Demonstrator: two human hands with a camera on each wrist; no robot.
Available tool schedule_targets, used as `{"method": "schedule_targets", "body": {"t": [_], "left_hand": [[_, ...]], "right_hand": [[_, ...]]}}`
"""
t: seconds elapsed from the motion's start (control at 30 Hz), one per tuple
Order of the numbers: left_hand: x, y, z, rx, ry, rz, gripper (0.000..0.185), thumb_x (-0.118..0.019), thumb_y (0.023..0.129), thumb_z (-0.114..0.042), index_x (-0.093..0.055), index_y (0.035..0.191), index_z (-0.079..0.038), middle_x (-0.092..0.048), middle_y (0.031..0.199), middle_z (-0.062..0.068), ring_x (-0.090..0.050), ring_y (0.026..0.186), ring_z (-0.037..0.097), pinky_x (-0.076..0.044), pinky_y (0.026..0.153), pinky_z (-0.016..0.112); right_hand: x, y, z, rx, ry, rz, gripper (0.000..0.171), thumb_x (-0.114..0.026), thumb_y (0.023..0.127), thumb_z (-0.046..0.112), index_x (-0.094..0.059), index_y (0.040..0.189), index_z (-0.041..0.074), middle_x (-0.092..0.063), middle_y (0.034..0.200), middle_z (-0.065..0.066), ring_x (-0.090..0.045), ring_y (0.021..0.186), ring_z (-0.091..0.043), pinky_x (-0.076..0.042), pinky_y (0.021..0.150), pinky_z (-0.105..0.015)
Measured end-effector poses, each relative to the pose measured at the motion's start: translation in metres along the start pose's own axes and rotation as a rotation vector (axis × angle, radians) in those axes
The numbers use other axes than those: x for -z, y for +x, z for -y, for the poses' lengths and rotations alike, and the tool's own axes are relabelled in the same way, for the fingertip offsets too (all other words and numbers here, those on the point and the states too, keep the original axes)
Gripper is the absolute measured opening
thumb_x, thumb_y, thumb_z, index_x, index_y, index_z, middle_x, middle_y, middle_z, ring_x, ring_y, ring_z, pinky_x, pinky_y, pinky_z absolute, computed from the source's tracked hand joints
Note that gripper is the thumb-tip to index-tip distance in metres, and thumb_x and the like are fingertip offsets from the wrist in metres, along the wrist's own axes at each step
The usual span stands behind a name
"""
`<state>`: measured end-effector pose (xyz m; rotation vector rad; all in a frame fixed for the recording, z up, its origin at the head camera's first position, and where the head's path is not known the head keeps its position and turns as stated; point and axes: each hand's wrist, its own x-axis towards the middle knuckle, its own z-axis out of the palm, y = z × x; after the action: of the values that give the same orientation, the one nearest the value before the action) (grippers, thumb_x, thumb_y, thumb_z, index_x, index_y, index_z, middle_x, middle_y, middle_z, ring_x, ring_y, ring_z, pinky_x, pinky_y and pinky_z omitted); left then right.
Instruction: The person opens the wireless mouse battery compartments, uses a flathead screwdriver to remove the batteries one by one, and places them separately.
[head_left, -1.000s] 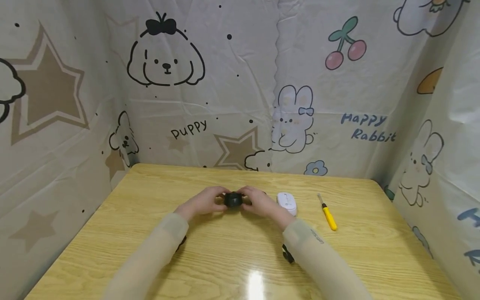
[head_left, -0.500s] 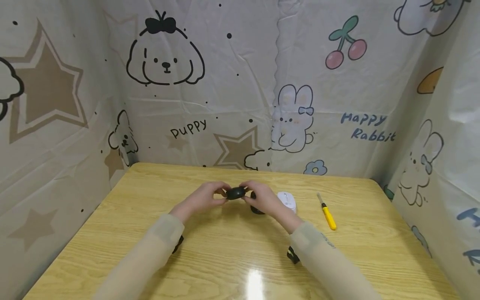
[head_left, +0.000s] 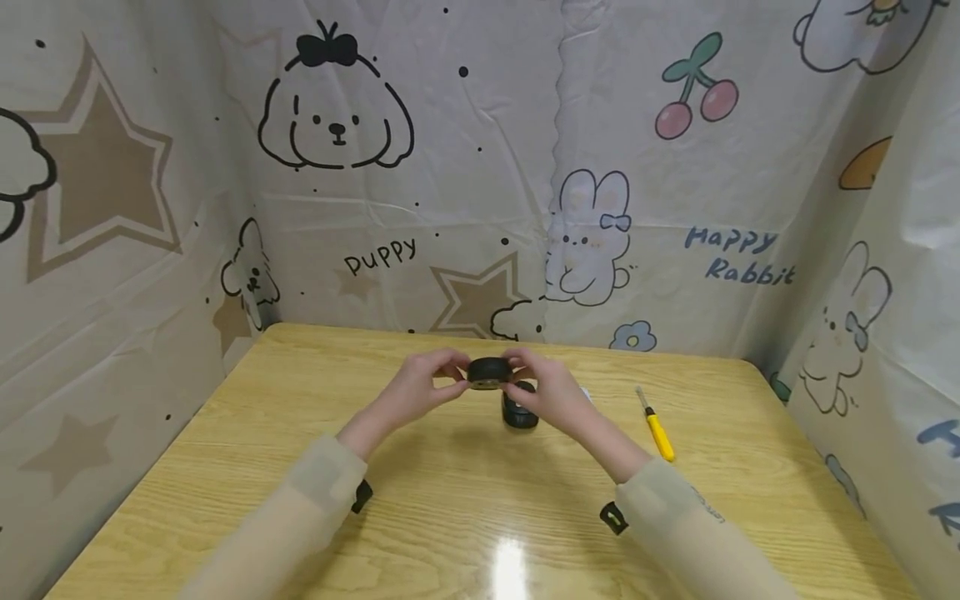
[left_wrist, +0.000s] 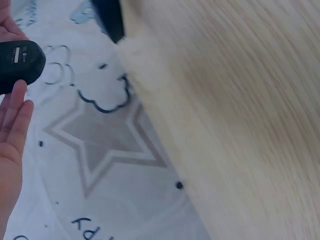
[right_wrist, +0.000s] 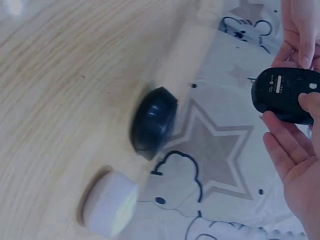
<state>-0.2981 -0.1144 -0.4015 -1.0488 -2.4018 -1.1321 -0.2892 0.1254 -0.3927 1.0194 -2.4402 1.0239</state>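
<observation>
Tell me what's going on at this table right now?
A person holds a black computer mouse up off the wooden table between both hands, the left hand and right hand each gripping an end. The right wrist view shows its underside, with a label, turned toward that camera. A second black mouse lies on the table just below the hands, a white mouse beside it, and a yellow-handled screwdriver farther to the right.
</observation>
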Motion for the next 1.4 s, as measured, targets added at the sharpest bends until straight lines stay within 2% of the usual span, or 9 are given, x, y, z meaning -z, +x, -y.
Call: {"method": "schedule_targets", "body": {"t": [0.2,0.33,0.47,0.67,0.83,0.97,1.17,1.3,1.4], "left_hand": [[-0.002,0.003,-0.022,-0.002,0.006,-0.059,0.025,-0.07,0.085,-0.013,-0.065,0.109,-0.01,-0.069,0.101,0.001,-0.063,0.083,0.009,-0.055,0.075,0.028],[-0.006,0.0,-0.036,0.004,-0.011,-0.092,0.022,-0.069,0.087,-0.017,-0.065,0.108,-0.012,-0.069,0.097,-0.001,-0.063,0.082,0.008,-0.055,0.074,0.03],[-0.01,-0.004,-0.049,0.045,-0.042,-0.118,0.021,-0.069,0.087,-0.019,-0.066,0.107,-0.013,-0.07,0.093,-0.002,-0.063,0.081,0.007,-0.055,0.073,0.031],[-0.021,-0.012,-0.061,0.104,-0.114,-0.135,0.022,-0.067,0.088,-0.018,-0.065,0.109,-0.011,-0.068,0.088,-0.003,-0.062,0.078,0.006,-0.055,0.07,0.03],[-0.028,-0.016,-0.068,0.132,-0.158,-0.129,0.019,-0.065,0.09,-0.019,-0.065,0.108,-0.012,-0.066,0.084,-0.005,-0.06,0.076,0.006,-0.054,0.068,0.024],[-0.032,-0.02,-0.075,0.165,-0.182,-0.126,0.019,-0.065,0.09,-0.02,-0.066,0.108,-0.013,-0.066,0.083,-0.005,-0.059,0.074,0.007,-0.054,0.065,0.024],[-0.037,-0.026,-0.086,0.302,-0.251,-0.114,0.019,-0.064,0.091,-0.023,-0.068,0.108,-0.014,-0.066,0.085,-0.004,-0.059,0.074,0.01,-0.053,0.066,0.025],[-0.04,-0.028,-0.088,0.361,-0.298,-0.126,0.024,-0.063,0.091,-0.023,-0.065,0.113,-0.015,-0.065,0.089,-0.002,-0.06,0.078,0.011,-0.053,0.07,0.028],[-0.042,-0.034,-0.088,0.397,-0.356,-0.138,0.029,-0.065,0.09,-0.022,-0.061,0.118,-0.015,-0.064,0.096,0.001,-0.062,0.083,0.013,-0.053,0.073,0.028]], "right_hand": [[0.015,-0.01,0.012,-0.048,0.013,-0.048,0.035,-0.073,0.081,0.008,-0.056,0.112,0.009,-0.072,0.095,-0.008,-0.069,0.081,-0.014,-0.058,0.073,-0.033],[0.021,-0.019,0.019,-0.08,0.07,-0.074,0.036,-0.074,0.081,0.009,-0.056,0.112,0.008,-0.071,0.093,-0.008,-0.068,0.079,-0.013,-0.058,0.071,-0.028],[0.024,-0.026,0.025,-0.115,0.129,-0.083,0.036,-0.074,0.081,0.009,-0.057,0.112,0.009,-0.071,0.092,-0.008,-0.068,0.079,-0.013,-0.057,0.068,-0.023],[0.026,-0.042,0.032,-0.2,0.193,-0.061,0.047,-0.075,0.081,0.012,-0.052,0.122,0.01,-0.069,0.095,-0.01,-0.068,0.079,-0.018,-0.057,0.067,-0.024],[0.026,-0.052,0.038,-0.23,0.271,-0.033,0.054,-0.074,0.082,0.013,-0.047,0.129,0.015,-0.067,0.094,-0.01,-0.067,0.074,-0.013,-0.057,0.063,-0.023],[0.024,-0.06,0.043,-0.26,0.383,-0.012,0.058,-0.074,0.082,0.012,-0.045,0.131,0.017,-0.064,0.097,-0.014,-0.067,0.073,-0.014,-0.058,0.062,-0.027],[0.015,-0.071,0.049,-0.388,0.616,0.011,0.057,-0.07,0.084,0.007,-0.04,0.132,0.014,-0.056,0.112,-0.025,-0.069,0.08,-0.024,-0.059,0.065,-0.039],[0.013,-0.077,0.049,-0.457,0.698,-0.037,0.058,-0.069,0.084,0.004,-0.036,0.133,0.01,-0.052,0.116,-0.03,-0.068,0.087,-0.029,-0.058,0.068,-0.046],[0.012,-0.081,0.048,-0.526,0.733,-0.085,0.059,-0.068,0.084,0.002,-0.035,0.132,0.012,-0.05,0.118,-0.03,-0.068,0.09,-0.032,-0.056,0.071,-0.051]]}}
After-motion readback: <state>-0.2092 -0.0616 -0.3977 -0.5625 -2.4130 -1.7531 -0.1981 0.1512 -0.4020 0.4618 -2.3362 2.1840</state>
